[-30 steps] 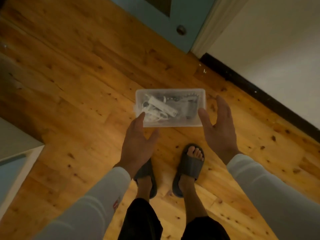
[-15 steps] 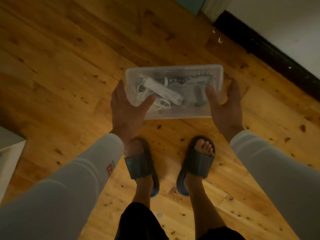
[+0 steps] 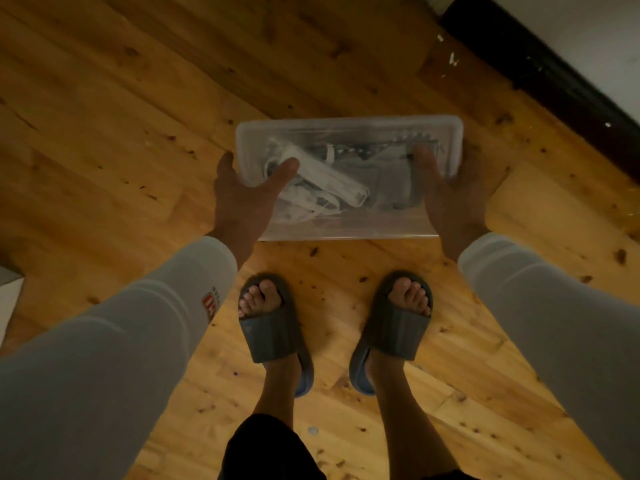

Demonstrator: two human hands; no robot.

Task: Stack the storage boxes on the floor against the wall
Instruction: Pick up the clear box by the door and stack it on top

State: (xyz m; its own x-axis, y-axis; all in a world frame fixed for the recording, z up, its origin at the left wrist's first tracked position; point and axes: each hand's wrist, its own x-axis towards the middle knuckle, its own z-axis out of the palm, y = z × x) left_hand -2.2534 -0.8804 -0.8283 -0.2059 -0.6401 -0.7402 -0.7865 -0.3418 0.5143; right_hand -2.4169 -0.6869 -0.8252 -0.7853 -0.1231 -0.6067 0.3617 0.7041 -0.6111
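A clear plastic storage box (image 3: 349,133) with a lid lies on the wooden floor just ahead of my feet; white and grey items show through it. My left hand (image 3: 242,199) grips its left end, thumb over the lid and fingers down the side. My right hand (image 3: 453,199) grips the right end the same way, thumb on top. Whether the box is off the floor I cannot tell.
My feet in grey slippers (image 3: 277,327) stand just behind the box. A white wall with a black skirting board (image 3: 554,77) runs across the upper right. The corner of a pale piece of furniture (image 3: 8,296) shows at the left edge.
Both hands reached down from above the box and closed on its two ends. The view dropped closer to the floor, and the door went out of frame.
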